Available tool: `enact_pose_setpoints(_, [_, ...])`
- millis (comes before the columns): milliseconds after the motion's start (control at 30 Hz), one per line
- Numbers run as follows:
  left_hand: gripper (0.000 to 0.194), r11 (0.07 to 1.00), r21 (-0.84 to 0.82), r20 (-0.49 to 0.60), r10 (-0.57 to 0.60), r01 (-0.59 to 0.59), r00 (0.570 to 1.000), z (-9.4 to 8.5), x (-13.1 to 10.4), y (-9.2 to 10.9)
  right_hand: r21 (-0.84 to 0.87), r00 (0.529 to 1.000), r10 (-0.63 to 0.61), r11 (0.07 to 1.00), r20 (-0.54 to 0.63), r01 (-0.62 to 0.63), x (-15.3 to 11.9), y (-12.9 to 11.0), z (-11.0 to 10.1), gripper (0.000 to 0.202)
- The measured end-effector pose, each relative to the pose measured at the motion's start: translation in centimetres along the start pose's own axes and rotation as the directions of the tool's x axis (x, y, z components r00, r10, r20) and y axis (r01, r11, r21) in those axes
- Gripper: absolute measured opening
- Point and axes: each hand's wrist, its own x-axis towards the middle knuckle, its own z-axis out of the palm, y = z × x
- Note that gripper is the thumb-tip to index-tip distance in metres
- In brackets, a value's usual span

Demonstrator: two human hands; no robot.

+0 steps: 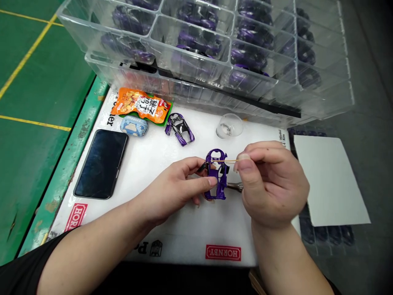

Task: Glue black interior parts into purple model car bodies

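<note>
Between the thumb and fingers of my left hand point(175, 184) is a purple toy car body shell point(218, 192), held with its hollow inner side toward me. My right hand point(270, 180) pinches a thin toothpick-like stick point(227, 161), whose tip reaches the upper part of the shell. Behind the shell lies a metal tool point(235, 186), partly hidden by my right hand. A second purple car body point(181, 129) rests on the white board beyond my hands. To its right stands a small clear cup point(229, 126) with tiny pieces in it.
Clear compartment trays point(196, 88) full of purple car bodies are stacked at the back. On the left of the board are a phone point(102, 164), a blue case point(134, 125) and an orange snack packet point(143, 105). A white sheet point(331, 180) covers another tray on the right.
</note>
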Motion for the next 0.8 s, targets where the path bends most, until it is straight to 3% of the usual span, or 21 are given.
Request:
enact_pose_setpoints(267, [0.04, 1.0, -0.005, 0.003, -0.001, 0.001, 1.0, 0.09, -0.04, 0.06, 0.072, 0.999, 0.051, 0.996, -0.017, -0.05, -0.33, 0.13, 0.43, 0.008])
enact_pose_setpoints(800, [0.038, 1.0, -0.002, 0.006, -0.006, 0.006, 1.0, 0.23, -0.13, 0.07, 0.024, 0.998, 0.07, 0.997, 0.002, -0.07, -0.57, -0.15, 0.61, 0.009])
